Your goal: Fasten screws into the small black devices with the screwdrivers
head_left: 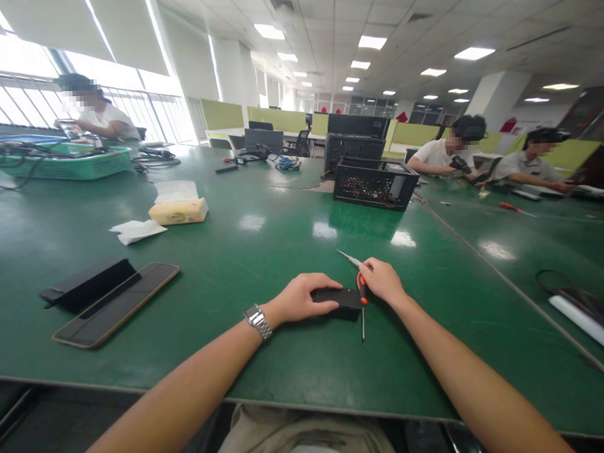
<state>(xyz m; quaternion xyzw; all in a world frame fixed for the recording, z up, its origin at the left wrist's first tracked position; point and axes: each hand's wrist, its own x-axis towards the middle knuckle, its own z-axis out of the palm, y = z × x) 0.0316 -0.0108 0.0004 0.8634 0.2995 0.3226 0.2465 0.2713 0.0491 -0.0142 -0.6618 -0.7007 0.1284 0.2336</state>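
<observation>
the box (343,302) is black, a low oblong with squared edges and a smooth, dull top that shows a tiny bright spot near its far edge. it lies on the tabletop (263,261) in front of the person, between the two hands. the left hand (312,297) holds it by its left end, thumb along the near side and fingers over the far side. the right hand (379,278) is closed in a pinch on the slim tool (351,258), a narrow silvery shaft that tapers to a point and slants away to the left. just below those fingers is the screwdriver (363,290), its rounded handle in orange and black, its thin metal shaft pointing toward the person; whether the right hand grips it too, i cannot tell. its handle is right beside the box's right end.

the tabletop is glossy green and mirrors the ceiling lights. a watch (257,321) with a linked metal band circles the left wrist. to the left lie a folded dark cover (118,304) with a tan edge, a crumpled white tissue (138,230) and a soft yellow tissue pack (178,211). farther off stand a green lattice basket (86,166) and a black perforated metal chassis (373,186).
</observation>
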